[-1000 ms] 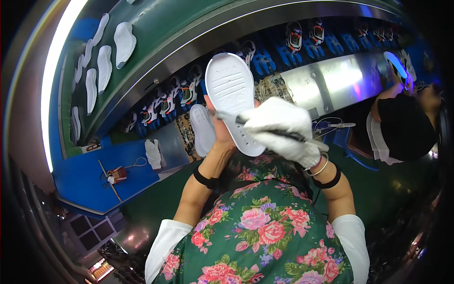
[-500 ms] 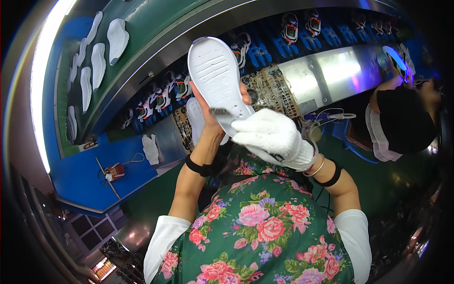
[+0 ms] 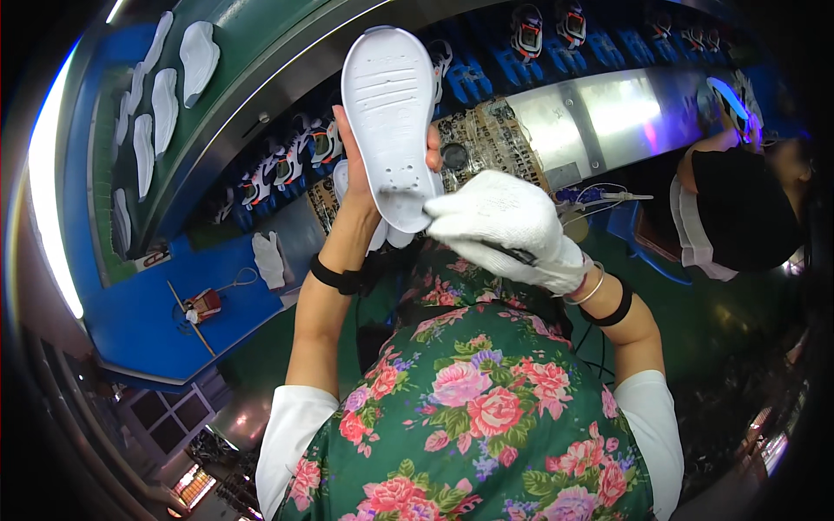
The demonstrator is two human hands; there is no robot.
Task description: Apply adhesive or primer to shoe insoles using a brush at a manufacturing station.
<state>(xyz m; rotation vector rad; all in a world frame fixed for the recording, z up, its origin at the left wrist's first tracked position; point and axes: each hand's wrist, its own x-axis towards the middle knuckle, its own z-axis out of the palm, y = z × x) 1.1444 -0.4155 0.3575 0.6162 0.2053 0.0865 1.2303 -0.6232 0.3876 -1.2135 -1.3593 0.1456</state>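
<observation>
My bare left hand grips a white shoe sole from beneath, thumb and fingers at its two edges. The sole's inner face is up, with ribs across the forefoot and small holes toward the heel. My right hand, in a white knitted glove, is closed at the heel end. It holds a small brush, whose dark bristles are smeared by motion over the heel; most of its handle is hidden by the glove. More white soles show partly below and behind the held one.
Shoe uppers on blue holders line the conveyor ahead. White soles lie on a green shelf at the left. A white glove rests beside the blue table. At the right, a co-worker handles a blue-lit sole.
My left hand and the sole have moved up and slightly left, and the sole stands straighter. My right hand with the brush stays at the heel end.
</observation>
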